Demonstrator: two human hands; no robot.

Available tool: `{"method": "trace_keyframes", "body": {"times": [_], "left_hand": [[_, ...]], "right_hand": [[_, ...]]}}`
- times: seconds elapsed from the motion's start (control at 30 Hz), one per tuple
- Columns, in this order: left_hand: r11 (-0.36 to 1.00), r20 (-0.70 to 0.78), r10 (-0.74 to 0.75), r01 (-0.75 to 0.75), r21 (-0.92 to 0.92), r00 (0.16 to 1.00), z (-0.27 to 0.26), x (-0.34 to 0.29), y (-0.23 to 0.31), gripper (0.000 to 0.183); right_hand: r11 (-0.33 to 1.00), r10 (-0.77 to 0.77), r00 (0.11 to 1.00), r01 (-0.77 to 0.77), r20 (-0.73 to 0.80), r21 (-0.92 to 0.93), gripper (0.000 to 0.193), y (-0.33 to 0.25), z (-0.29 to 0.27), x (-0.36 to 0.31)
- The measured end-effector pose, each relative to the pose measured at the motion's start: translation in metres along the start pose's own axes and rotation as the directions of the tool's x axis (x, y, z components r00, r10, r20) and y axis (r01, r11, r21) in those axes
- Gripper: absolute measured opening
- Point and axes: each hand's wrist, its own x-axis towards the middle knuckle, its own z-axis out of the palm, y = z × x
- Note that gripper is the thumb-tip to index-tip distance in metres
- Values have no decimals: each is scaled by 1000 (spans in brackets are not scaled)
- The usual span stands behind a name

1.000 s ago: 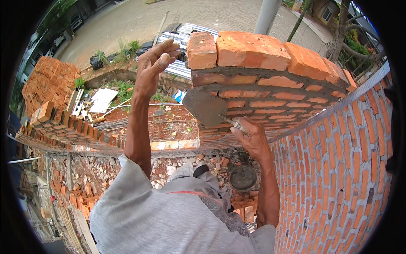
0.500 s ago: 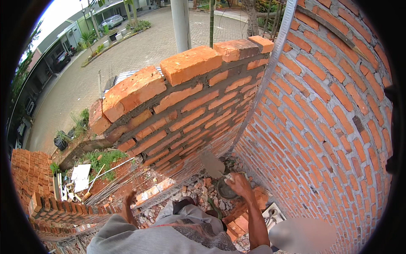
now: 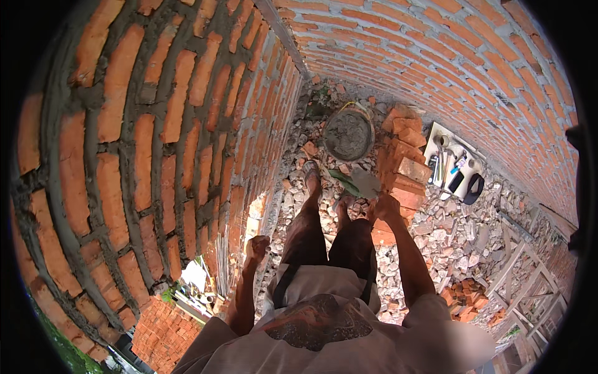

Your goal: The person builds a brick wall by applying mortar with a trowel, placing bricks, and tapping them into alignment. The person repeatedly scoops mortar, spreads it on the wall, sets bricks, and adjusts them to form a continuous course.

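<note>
My right hand (image 3: 386, 207) is closed round the handle of a trowel, most of which the fingers hide. The trowel's grey blade (image 3: 366, 184) points forward and left, over the rubble. Ahead of it stands a round bucket (image 3: 326, 144) filled with wet grey mortar (image 3: 349, 133). My left hand (image 3: 256, 247) hangs by the brick wall (image 3: 112, 181) on the left, fingers curled in and nothing visible in them. Dark fresh mortar fills the joints in the upper part of that wall. Just right of the trowel lies a pile of loose bricks (image 3: 408, 168).
Broken rubble (image 3: 445, 240) covers the ground round my feet. A second brick wall (image 3: 398, 50) runs across the far side and right. Beside it lies a white board (image 3: 434, 148) with tools. Wooden frames (image 3: 526, 274) and more bricks (image 3: 464, 298) are at the lower right.
My view has swung down and to the right, from the wall top to the ground. The trowel has come back from the wall's base, nearer my legs. My left hand stays empty.
</note>
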Motion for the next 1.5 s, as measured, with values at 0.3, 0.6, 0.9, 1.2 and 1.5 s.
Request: {"method": "trace_keyframes", "body": {"times": [0.3,0.6,0.9,1.2,1.5], "left_hand": [[714,-24,6,12,700,1000,124,83,3,80],[559,-24,103,-38,828,994,164,101,-26,92],[599,-13,-53,42,799,999,174,108,-17,88],[556,-20,-47,43,830,999,182,108,-13,80],[549,-23,-96,73,833,995,189,107,-14,75]], "right_hand": [[992,118,990,-114,73,-54,23,-8,88,172],[-118,182,830,-514,527,850,15,-109,171,324],[-824,-327,913,-401,243,399,29,-88,144,233],[852,324,946,-289,-6,438,33,-85,131,251],[804,271,959,-274,85,527,36,-65,169,236]]}}
